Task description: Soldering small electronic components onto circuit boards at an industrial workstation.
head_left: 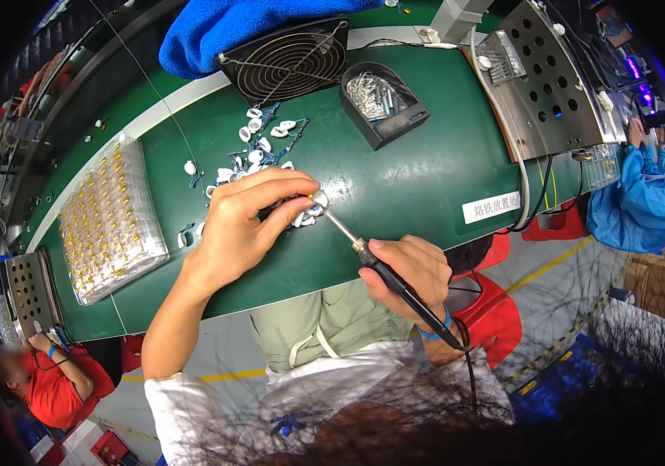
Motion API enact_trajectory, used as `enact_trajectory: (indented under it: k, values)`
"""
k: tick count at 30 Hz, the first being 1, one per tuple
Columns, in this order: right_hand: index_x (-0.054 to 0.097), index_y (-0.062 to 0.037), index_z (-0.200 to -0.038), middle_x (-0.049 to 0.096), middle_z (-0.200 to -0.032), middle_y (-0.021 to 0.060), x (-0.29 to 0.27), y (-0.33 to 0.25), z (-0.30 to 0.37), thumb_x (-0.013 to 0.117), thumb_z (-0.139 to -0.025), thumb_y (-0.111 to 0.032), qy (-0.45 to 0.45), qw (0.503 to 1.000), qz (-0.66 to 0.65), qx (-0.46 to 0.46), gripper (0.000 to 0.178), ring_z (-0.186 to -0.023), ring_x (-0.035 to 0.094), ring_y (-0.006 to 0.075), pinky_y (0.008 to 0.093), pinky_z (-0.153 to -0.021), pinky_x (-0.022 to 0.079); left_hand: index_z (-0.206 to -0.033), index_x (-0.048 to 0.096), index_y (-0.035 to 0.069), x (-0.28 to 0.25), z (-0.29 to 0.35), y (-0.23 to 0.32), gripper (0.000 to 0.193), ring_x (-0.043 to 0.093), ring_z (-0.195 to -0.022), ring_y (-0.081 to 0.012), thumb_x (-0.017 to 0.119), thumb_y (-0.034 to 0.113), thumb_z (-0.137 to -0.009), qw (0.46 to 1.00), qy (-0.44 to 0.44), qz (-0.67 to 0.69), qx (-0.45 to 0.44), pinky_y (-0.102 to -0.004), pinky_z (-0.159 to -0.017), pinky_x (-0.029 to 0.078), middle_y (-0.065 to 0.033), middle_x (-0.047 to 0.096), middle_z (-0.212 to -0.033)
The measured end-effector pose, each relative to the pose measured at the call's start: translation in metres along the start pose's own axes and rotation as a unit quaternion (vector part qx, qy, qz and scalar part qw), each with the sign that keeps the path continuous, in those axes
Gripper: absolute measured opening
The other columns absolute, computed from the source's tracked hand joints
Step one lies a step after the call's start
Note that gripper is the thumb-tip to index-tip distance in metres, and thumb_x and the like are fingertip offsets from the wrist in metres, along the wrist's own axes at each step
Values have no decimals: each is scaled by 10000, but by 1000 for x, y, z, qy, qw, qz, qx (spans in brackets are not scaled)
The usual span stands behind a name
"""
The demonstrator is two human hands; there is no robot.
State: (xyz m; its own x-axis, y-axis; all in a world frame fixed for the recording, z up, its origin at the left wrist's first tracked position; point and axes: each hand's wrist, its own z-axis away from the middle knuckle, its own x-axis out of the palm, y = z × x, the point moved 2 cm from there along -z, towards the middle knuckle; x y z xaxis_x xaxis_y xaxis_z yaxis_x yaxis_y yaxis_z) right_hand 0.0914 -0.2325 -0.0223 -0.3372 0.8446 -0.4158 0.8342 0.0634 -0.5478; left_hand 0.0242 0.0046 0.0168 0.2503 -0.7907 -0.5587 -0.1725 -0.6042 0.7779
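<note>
My left hand (243,217) is closed, thumb and forefinger pinching a small white oval part (319,199) above the green bench. A soldering iron (394,281) with a black handle is in my right hand (418,272), held like a pen. Its metal tip reaches up and left to the pinched part; whether they touch is hard to tell. Beyond and beneath my left hand lies a loose heap of white oval parts (255,156) with dark blue wires or strips. My left fingers hide some of that heap.
A fan (289,66) with a blue towel (227,31) stands behind the heap. Beside it sits a black bin (379,128) of small metal pieces. Clear trays with yellow parts (107,221) lie left. A perforated metal box (546,81) is at right; its cable hangs over the edge. Co-workers sit on both sides.
</note>
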Motion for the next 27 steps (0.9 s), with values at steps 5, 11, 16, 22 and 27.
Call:
enact_trajectory:
  k: [5,11,16,22,27]
  values:
    - [700,24,-1145,748,-893,137,0,1,2,865,-783,-85,-4,1000,-1,2,412,-608,662,236,315,-537,496,-1081,770,-7,0,0,1,200,748,-935,-263,788,5,-883,1000,1,-6,0,-344,-800,600,-146,765,-1066]
    - [700,20,-1159,749,-898,136,0,1,2,868,-780,-83,-8,1000,-2,5,427,-598,653,233,311,-533,492,-1076,770,-5,0,-1,0,198,747,-929,-261,791,3,-880,1000,4,-13,11,-339,-789,602,-144,765,-1055]
    - [703,23,-1153,748,-891,136,-1,1,2,868,-780,-81,-1,1000,-6,5,420,-596,655,232,312,-530,493,-1053,773,0,0,-1,1,204,755,-966,-248,805,-14,-852,1000,4,-5,-14,-339,-864,594,-126,782,-1061]
    - [699,51,-1144,743,-856,149,-4,0,3,852,-801,-73,3,1000,-13,9,395,-596,666,240,320,-524,500,-1047,769,-1,0,0,1,199,756,-975,-247,796,-34,-852,1000,2,4,-11,-334,-866,594,-129,780,-1062]
    - [683,98,-1111,703,-799,182,-4,1,4,821,-840,-75,15,999,-32,12,350,-575,638,267,349,-517,504,-1055,756,-12,1,2,-3,201,748,-1020,-241,767,-72,-864,997,-12,68,-35,-336,-903,591,-139,773,-1083]
